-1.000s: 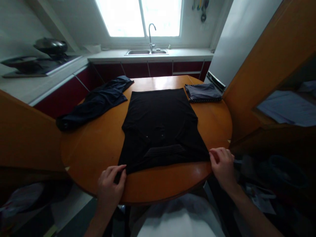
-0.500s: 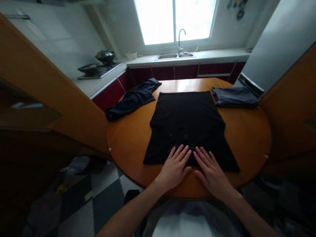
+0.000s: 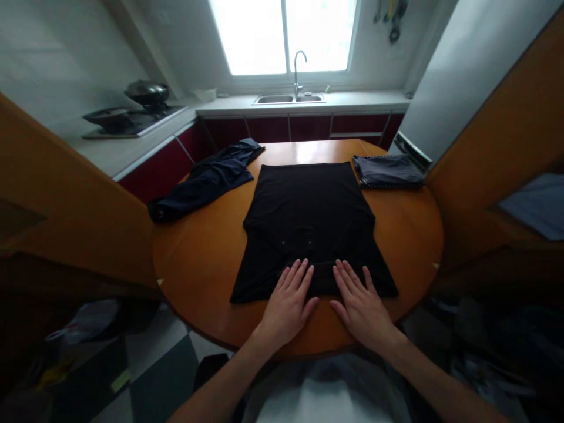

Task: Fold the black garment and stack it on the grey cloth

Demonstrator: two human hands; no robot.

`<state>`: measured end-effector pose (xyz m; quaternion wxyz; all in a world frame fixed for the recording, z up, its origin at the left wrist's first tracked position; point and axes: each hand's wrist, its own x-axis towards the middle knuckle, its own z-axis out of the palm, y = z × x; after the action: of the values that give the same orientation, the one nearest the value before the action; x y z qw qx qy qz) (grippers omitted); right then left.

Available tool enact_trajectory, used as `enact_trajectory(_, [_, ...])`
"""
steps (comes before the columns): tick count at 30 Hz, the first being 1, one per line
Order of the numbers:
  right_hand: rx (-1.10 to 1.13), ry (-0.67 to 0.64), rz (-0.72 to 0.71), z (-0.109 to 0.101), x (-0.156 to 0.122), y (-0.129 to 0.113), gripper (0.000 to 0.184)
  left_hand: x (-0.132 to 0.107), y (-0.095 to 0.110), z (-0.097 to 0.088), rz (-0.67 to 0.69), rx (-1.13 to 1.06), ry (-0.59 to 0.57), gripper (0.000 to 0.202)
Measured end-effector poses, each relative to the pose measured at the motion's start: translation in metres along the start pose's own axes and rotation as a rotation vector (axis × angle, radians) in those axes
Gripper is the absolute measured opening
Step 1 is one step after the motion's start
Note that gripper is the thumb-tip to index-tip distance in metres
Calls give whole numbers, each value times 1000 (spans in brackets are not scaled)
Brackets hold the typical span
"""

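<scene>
A black shirt (image 3: 311, 205) lies spread flat on the round wooden table (image 3: 194, 252), its short sleeves angled out toward me on both sides. My left hand (image 3: 288, 299) rests flat on the near edge of the shirt, left of centre, fingers stretched out. On the same edge, a little to the right, my right hand (image 3: 361, 302) also lies palm down with its fingers extended. A strip of black fabric shows between the two hands. Neither hand grips the cloth.
Crumpled dark blue clothing (image 3: 209, 176) lies at the table's left side. A folded grey-blue garment with a dotted border (image 3: 390, 171) sits at the back right. Beyond are a sink (image 3: 288, 98) and a stove with a wok (image 3: 147, 94). A fridge (image 3: 467, 64) stands at right.
The view has turned slightly right, so the scene sits further left. My hands have moved slightly apart along the shirt's near edge, both still flat on it.
</scene>
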<state>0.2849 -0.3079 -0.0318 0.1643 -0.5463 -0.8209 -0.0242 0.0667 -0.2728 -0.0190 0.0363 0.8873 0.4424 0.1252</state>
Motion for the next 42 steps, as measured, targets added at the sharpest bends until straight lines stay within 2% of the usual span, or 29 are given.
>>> enact_trajectory(3, [49, 79, 84, -7, -2, 10, 52, 1, -5, 3, 11, -16, 35, 62])
enact_trajectory(6, [183, 281, 248, -17, -9, 35, 35, 9, -8, 1, 11, -45, 39, 54])
enact_trajectory(8, [255, 395, 364, -24, -18, 56, 28, 21, -7, -5, -5, -70, 39, 47])
enact_trajectory(10, [290, 441, 440, -28, -28, 74, 25, 39, -3, -13, -15, -87, 48, 42])
enact_trajectory(13, [341, 429, 456, -27, -40, 87, 24, 75, 8, -23, 46, -102, 22, 37])
enact_trajectory(17, [366, 341, 390, -17, -51, 83, 29, 118, 19, -24, 214, -164, -211, 30])
enact_trajectory(19, [353, 306, 362, -12, -54, 79, 33, 131, 17, -20, 265, -201, -324, 23])
enact_trajectory(21, [336, 301, 348, -7, -56, 76, 36, 139, 12, -15, 296, -243, -375, 16])
enact_trajectory(23, [315, 305, 340, -4, -58, 75, 36, 141, 6, -11, 304, -291, -372, 13])
enact_trajectory(26, [293, 320, 345, -1, -58, 74, 33, 139, 1, -6, 271, -334, -300, 13])
enact_trajectory(33, [353, 396, 423, -2, -51, 72, 20, 130, 4, -1, 254, -331, -199, 16])
enact_trajectory(38, [416, 468, 517, -3, -45, 68, 11, 123, 14, -4, 292, -282, -83, 27])
enact_trajectory(42, [525, 506, 587, -7, -43, 64, 22, 110, 34, -7, 428, -234, -39, 37])
